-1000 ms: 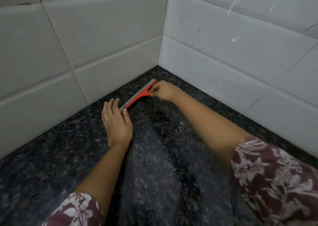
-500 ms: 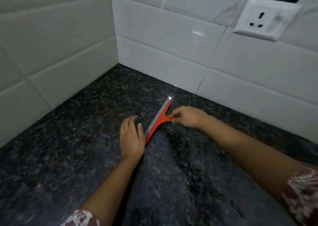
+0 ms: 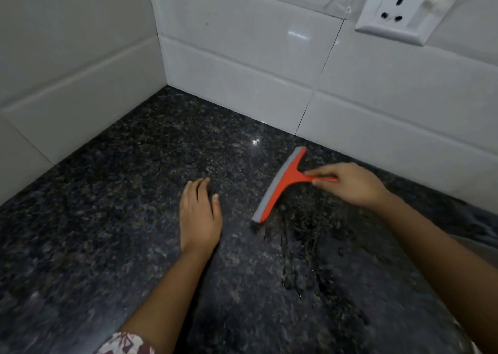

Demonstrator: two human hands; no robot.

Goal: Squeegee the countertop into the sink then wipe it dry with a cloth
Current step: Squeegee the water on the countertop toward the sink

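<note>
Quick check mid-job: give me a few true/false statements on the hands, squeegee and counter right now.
1. The right hand grips the orange squeegee by its handle. True.
2. The left hand holds a cloth. False: it is open and empty, flat on the countertop.
3. The squeegee blade touches the left hand. False: they are apart.
4. A wall socket sits in the tiles above the counter. True.
5. Wet streaks lie beside the blade. True.

A red plastic T-shaped squeegee with a grey rubber blade (image 3: pixel 281 184) lies blade-down on the dark speckled granite countertop (image 3: pixel 107 205), its blade running diagonally from near the white-tiled back wall toward the viewer. Wet streaks and droplets mark the stone just right of the blade.
</note>
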